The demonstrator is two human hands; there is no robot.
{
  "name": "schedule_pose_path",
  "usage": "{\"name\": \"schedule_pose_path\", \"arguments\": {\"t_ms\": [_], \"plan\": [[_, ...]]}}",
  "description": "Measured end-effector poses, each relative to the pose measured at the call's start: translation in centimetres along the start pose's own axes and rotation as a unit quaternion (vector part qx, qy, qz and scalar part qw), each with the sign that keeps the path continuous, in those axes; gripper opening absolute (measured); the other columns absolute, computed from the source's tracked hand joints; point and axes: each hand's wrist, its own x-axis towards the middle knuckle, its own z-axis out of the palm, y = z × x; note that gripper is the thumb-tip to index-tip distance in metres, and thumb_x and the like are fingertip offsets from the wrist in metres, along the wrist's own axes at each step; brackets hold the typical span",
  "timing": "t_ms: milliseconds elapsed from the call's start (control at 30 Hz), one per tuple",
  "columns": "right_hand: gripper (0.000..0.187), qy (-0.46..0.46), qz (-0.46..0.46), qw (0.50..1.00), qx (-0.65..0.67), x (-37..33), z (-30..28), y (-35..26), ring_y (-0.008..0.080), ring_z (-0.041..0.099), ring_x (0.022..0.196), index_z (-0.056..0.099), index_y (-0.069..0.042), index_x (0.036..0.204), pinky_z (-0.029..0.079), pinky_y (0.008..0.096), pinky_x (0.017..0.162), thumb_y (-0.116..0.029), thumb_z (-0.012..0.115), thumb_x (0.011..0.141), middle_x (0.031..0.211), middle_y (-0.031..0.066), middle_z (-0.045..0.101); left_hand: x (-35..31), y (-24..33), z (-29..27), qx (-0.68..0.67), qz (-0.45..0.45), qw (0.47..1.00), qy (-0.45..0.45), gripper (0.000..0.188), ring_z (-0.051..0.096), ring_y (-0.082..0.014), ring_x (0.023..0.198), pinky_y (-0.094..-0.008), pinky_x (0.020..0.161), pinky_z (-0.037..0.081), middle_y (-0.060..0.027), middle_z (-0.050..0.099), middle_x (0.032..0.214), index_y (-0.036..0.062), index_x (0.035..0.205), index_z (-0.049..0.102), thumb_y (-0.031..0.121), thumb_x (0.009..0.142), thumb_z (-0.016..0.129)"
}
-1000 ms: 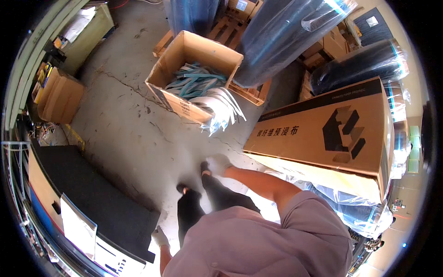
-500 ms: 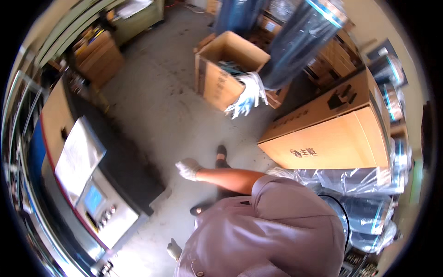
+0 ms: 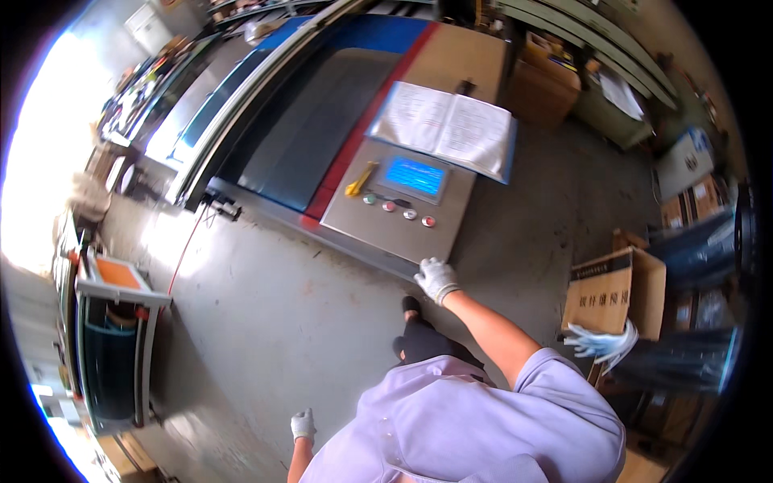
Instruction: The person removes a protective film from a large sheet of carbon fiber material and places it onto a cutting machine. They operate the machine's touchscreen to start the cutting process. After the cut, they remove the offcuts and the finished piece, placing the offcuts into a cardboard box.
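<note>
Head view: person's right gloved hand is at the near corner of a steel control panel, fingers bent; can't tell contact or grip. Left gloved hand hangs over floor, finger state unclear. Panel sits beside red strip, bearing blue-lit screen, push buttons, yellow tool; open folder beyond.

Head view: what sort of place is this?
Probably a workshop or small factory. A large flat-bedded machine has a metal panel with a screen and push buttons; to the right are dark, wrapped rolls and a carton with pale strips spilling out.
</note>
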Motion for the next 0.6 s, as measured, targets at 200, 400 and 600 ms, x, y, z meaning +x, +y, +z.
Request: {"name": "schedule_pose_path", "arguments": {"t_ms": [200, 400, 600], "plan": [[0.031, 0.062, -0.057, 0.986, -0.142, 6.6, 1.2, -0.7, 0.028, 0.059, 0.087, 0.063, -0.012, 0.088, 0.047, 0.0439, 0.073, -0.043, 0.066, 0.084, 0.091, 0.0095, 0.059, -1.0, 0.7, -2.2, 0.125, 0.032, 0.991, -0.026, 0.036, 0.068, -0.0199, 0.062, -0.0342, 0.058, 0.054, -0.0144, 0.071, 0.078, -0.0044, 0.093, 0.07, 0.03, 0.087, 0.065], [0.024, 0.094, -0.027, 0.984, -0.152, 8.0, 2.3, -0.1, 0.0273, 0.057, 0.085, 0.059, -0.014, 0.085, 0.044, 0.0445, 0.074, -0.038, 0.061, 0.088, 0.089, 0.0084, 0.056, 11.2, 12.0, -6.9, 0.102, 0.09, 0.991, -0.003, 0.034, 0.066, -0.0209, 0.058, -0.0342, 0.058, 0.052, -0.0145, 0.07, 0.071, -0.0025, 0.082, 0.069, 0.03, 0.09, 0.061], [0.023, 0.082, -0.019, 0.99, -0.116, 8.4, 2.1, 0.9, 0.0298, 0.056, 0.087, 0.06, -0.013, 0.084, 0.043, 0.0458, 0.077, -0.035, 0.061, 0.088, 0.089, 0.0103, 0.056, 19.0, 37.3, -1.4, -0.004, 0.193, 0.981, -0.016, 0.034, 0.056, -0.0169, 0.051, -0.0345, 0.054, 0.046, -0.0095, 0.06, 0.062, -0.0003, 0.075, 0.062, 0.028, 0.093, 0.059]]}}
